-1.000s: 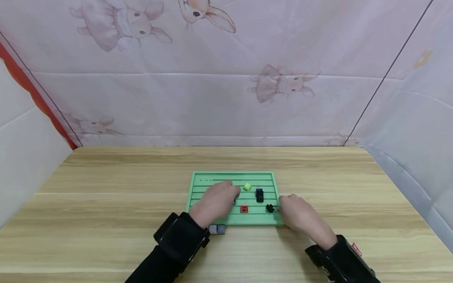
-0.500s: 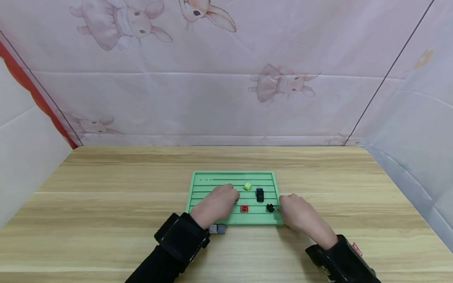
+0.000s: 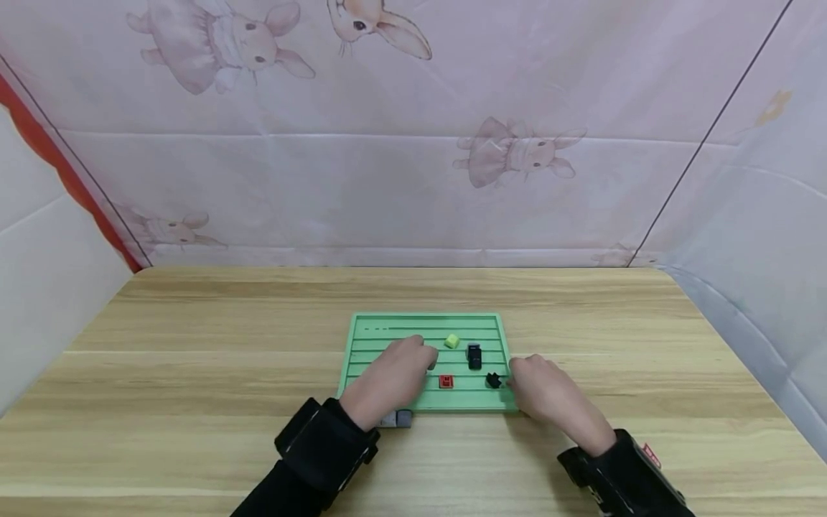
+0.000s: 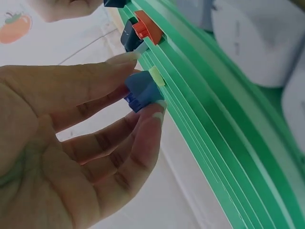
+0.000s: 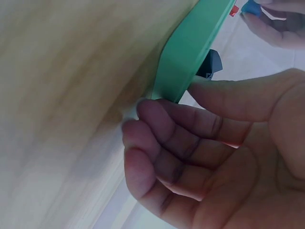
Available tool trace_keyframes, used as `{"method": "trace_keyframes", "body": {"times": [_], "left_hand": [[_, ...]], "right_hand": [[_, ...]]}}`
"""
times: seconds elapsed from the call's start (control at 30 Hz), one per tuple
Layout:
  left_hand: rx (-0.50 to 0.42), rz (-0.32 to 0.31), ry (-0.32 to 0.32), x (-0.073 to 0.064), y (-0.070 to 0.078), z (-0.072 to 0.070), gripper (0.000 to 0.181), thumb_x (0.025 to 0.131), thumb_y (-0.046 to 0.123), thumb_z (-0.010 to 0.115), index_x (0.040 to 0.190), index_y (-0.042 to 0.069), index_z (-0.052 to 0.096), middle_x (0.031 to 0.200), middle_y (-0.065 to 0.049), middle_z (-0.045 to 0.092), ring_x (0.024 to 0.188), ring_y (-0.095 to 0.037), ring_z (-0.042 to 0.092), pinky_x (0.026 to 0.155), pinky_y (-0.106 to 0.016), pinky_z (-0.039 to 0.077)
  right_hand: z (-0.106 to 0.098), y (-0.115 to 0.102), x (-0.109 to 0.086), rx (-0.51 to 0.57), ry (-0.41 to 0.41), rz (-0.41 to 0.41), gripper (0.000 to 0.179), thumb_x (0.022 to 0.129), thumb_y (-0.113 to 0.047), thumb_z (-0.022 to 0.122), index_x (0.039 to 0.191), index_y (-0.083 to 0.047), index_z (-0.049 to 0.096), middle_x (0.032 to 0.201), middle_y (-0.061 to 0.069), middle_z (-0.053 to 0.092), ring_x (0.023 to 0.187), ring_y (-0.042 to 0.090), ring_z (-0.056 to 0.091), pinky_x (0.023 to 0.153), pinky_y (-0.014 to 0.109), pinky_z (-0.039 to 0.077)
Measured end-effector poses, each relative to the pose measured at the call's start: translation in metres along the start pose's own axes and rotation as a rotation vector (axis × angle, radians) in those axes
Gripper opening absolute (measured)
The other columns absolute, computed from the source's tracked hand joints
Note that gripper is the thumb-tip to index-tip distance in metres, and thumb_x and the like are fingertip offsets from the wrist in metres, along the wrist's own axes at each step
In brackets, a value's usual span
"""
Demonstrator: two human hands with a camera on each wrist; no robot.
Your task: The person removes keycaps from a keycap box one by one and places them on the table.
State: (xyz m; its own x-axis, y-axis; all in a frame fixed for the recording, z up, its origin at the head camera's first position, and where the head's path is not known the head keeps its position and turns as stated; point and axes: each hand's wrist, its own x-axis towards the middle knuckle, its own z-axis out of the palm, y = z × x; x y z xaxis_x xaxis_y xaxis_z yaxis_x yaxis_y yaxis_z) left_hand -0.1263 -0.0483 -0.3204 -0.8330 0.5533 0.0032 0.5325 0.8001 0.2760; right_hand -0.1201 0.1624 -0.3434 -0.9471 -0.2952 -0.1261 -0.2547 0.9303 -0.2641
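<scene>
From where I stand, the person's left hand point(image 3: 390, 373) is over the middle of the green board point(image 3: 423, 324), its thumb and fingers pinching a small blue block point(image 4: 144, 89); whether the block touches the ridges below, I can't tell. The right hand point(image 3: 552, 391) grips the board's right edge toward the near corner, thumb on one face and curled fingers at the other. On the board, a red block point(image 3: 446, 382) sits just right of and nearer than the left hand's fingertips, and a small black piece with a jagged outline point(image 3: 494, 380) lies right beside the right hand's fingers. Farther back are a taller black block point(image 3: 474, 357) and, to its left, a yellow-green block point(image 3: 451, 341). Grey blocks point(image 3: 403, 418) sit just beside the board's near edge, partly hidden by the left arm. The board lies flat on a wood-grain surface point(image 3: 194, 359), and each wrist wears a black strap point(image 3: 329, 438). At the far side hangs a pale pink cloth point(image 3: 388, 194) printed with rabbits in dresses.
</scene>
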Motion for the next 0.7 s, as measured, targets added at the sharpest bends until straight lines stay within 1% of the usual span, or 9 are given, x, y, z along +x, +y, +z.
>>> {"method": "trace_keyframes", "body": {"times": [0.13,0.3,0.4,0.53,0.7], "left_hand": [[-0.01,0.016,0.031,-0.005,0.0,0.0,0.018,0.083,-0.007,0.05,0.088,0.002,0.064,0.075,-0.005,0.055,0.065,-0.012,0.044,0.059,-0.024,0.045],[0.005,0.044,0.058,-0.012,-0.001,0.003,0.019,0.08,-0.011,0.05,0.083,0.002,0.064,0.072,-0.005,0.056,0.064,-0.011,0.046,0.057,-0.022,0.045],[0.012,0.059,0.074,-0.017,-0.002,0.004,0.02,0.077,-0.013,0.05,0.076,0.004,0.061,0.066,-0.002,0.051,0.06,-0.011,0.043,0.053,-0.021,0.041],[0.001,0.045,0.068,-0.021,-0.001,0.004,0.021,0.072,-0.014,0.051,0.07,0.006,0.057,0.06,0.001,0.043,0.056,-0.011,0.037,0.048,-0.021,0.036],[0.015,0.02,0.039,-0.026,0.0,0.002,0.021,0.071,-0.015,0.054,0.071,0.006,0.058,0.061,0.001,0.046,0.057,-0.01,0.04,0.047,-0.021,0.037]], "right_hand": [[0.0,0.0,0.0,0.002,-0.004,0.004,0.006,0.082,0.0,0.053,0.078,0.001,0.057,0.06,0.005,0.047,0.051,0.016,0.043,0.045,0.028,0.038],[0.0,0.0,0.0,0.003,-0.004,0.008,0.006,0.082,0.0,0.052,0.078,0.001,0.057,0.06,0.005,0.047,0.051,0.016,0.044,0.045,0.028,0.038],[0.0,0.0,0.0,-0.001,0.0,0.006,0.006,0.082,0.0,0.053,0.078,0.001,0.056,0.06,0.005,0.047,0.051,0.016,0.043,0.045,0.028,0.038],[0.0,0.0,0.0,-0.003,-0.001,0.005,0.006,0.082,0.0,0.053,0.077,0.001,0.056,0.06,0.005,0.047,0.051,0.016,0.044,0.045,0.028,0.038],[0.0,0.0,0.0,-0.006,0.0,0.002,0.006,0.082,0.0,0.053,0.078,0.0,0.057,0.061,0.005,0.048,0.052,0.016,0.044,0.046,0.028,0.039]]}}
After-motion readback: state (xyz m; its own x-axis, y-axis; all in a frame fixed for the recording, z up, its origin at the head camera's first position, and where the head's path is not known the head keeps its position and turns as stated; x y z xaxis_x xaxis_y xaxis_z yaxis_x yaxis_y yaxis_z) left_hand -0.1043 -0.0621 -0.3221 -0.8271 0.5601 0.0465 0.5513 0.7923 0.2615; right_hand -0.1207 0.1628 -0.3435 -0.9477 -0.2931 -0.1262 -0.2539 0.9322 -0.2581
